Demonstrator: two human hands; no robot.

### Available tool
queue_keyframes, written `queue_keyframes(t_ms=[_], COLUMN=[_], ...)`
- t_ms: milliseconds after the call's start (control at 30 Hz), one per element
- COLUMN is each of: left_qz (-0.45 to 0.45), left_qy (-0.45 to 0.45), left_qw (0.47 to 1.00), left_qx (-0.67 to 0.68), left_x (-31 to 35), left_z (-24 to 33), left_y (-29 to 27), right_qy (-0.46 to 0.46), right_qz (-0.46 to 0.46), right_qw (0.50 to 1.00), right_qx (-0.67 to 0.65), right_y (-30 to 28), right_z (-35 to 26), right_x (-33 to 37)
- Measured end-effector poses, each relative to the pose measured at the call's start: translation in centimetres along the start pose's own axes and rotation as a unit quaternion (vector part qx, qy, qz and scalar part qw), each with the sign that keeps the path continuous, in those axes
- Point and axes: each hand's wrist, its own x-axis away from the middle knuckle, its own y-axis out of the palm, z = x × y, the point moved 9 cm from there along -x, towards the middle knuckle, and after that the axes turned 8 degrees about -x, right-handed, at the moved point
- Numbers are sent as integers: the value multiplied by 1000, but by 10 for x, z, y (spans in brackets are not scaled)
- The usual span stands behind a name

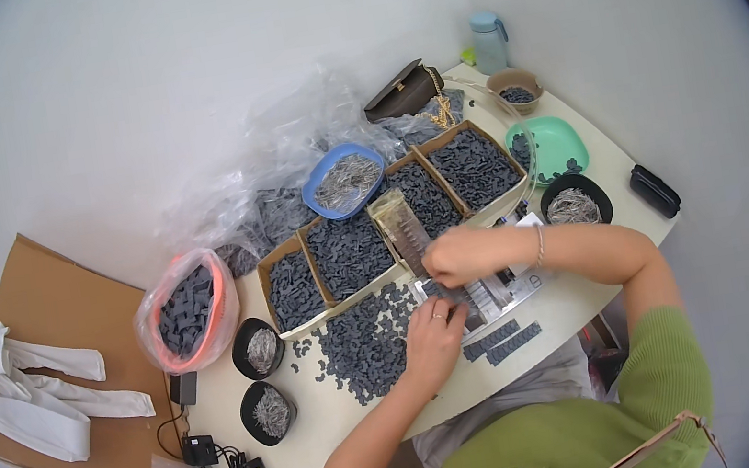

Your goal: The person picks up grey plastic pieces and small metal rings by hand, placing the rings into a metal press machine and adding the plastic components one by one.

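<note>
Fingers of our right hand (463, 256) curl together over the jig (485, 298); those of our left hand (433, 334) bend at its near left side, and we cannot tell what either set clamps. Two grey strips (514, 343) lie before it, seemingly done, by the front edge of the table (326, 425); the loose pile (367, 346) looks left to work. Boxes (498, 204) crowd the far side; bare room lies front-left.

Bright, even lt; strong fisheye distort., dk edges.
</note>
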Motion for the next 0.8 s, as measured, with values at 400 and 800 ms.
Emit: queue_keyframes(t_ms=[400,800], left_qz=[-76,-88], left_qy=[-114,-105], left_qw=[991,990], left_qx=[-6,-17], left_x=[20,13], left_z=[-28,-23], left_y=[16,17], right_qy=[-43,-42], right_qz=[154,216], right_qw=[987,968], right_qx=[31,124], right_y=[12,2], right_z=[-21,-39], right_x=[41,70])
